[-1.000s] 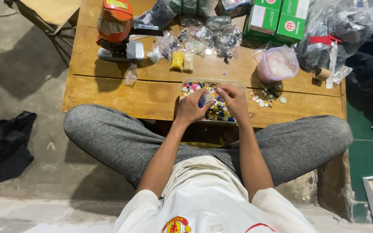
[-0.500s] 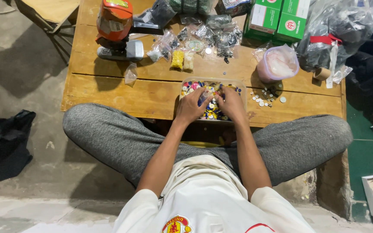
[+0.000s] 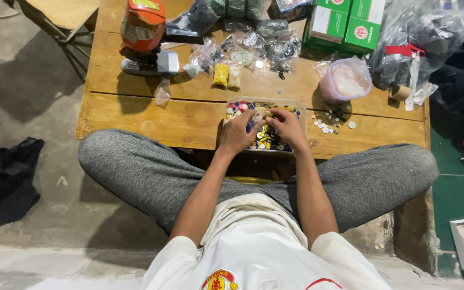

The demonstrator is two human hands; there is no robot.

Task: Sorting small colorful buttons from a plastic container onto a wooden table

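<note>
Two hands are busy inside a clear tray [image 3: 302,110] full of small round pieces in many colours, like buttons [image 3: 268,140]. The tray sits at the near edge of the wooden worktop [image 3: 135,115], right in front of the person, who sits with knees wide apart.

A moment ago the left hand [image 3: 238,131] and the right hand [image 3: 287,128] were a bit more apart over the pile. Now they have come closer, and their fingertips almost meet in the middle of the tray. That looks like picking or sorting tiny pieces, and the work stays in the same spot.

Each hand's grip is curled down into the pieces. I cannot tell if the fingers are pinched on a piece or just touching the pile, because the pieces are too small to see.

Just to the right of the tray lie some loose white round pieces [image 3: 328,121]. Behind them stands a pink tub [image 3: 345,80] in a clear bag. Farther back are small plastic bags [image 3: 264,45], green boxes [image 3: 345,21] and an orange tool [image 3: 143,27]. A black cloth [image 3: 6,180] lies on the floor to the left.
</note>
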